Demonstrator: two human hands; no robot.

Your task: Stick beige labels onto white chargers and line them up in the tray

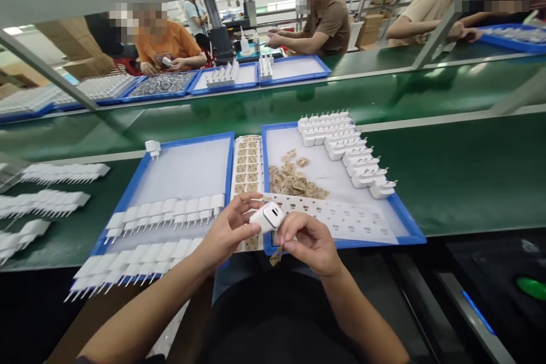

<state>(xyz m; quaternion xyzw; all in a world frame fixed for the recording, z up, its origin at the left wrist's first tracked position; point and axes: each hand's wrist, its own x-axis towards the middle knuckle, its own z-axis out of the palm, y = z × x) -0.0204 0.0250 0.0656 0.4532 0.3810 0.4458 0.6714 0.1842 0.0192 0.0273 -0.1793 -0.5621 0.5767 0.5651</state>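
My left hand (pixel 232 223) is closed around a white plug charger (pixel 267 218), whose end face with a dark port slot and a dark outline is turned up toward me. Close beside it, my right hand (pixel 310 240) pinches a small brown film piece (pixel 276 256) that hangs below the fingertips. Under and behind the hands lies a sheet of brown stickers (pixel 248 162) between two trays. A heap of loose brown film pieces (pixel 294 181) sits in the right tray (pixel 412 234), along with a white sheet with punched holes (pixel 350 219).
White chargers (pixel 335 136) stand in stepped rows in the right tray. The left tray (pixel 128 193) holds more rows and a single charger (pixel 152 149) at its far corner. Other chargers (pixel 51 202) lie on the green belt (pixel 460 182). Across the line, people work behind blue trays (pixel 294 71).
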